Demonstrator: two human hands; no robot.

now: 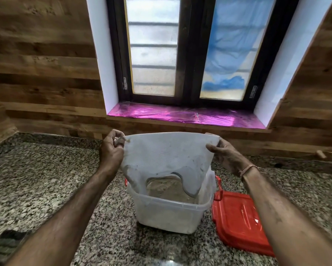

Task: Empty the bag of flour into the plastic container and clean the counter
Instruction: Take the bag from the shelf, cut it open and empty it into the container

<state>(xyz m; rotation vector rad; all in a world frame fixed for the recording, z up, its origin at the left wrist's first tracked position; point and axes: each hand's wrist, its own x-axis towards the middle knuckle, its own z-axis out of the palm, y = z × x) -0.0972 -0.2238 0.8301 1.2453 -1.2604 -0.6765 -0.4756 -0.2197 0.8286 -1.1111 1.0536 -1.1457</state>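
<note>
Your left grip (pixel 112 148) and right grip (pixel 221 150) pinch the white woven bag (pixel 167 160) upside down over the clear plastic container (pixel 169 214) holding flour (pixel 165 190).

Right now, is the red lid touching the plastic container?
Cannot tell. In the head view the red lid lies flat on the counter right of the plastic container, but the container's wall and red latch overlap its near edge, hiding any gap.

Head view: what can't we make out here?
- Flour level in the plastic container: the bag and frosted walls hide it.
- Whether the bag is empty: its mouth faces down.
- Dark object at bottom left: blurred, cut by the edge.
- Red lid: right forearm covers one side.
</note>
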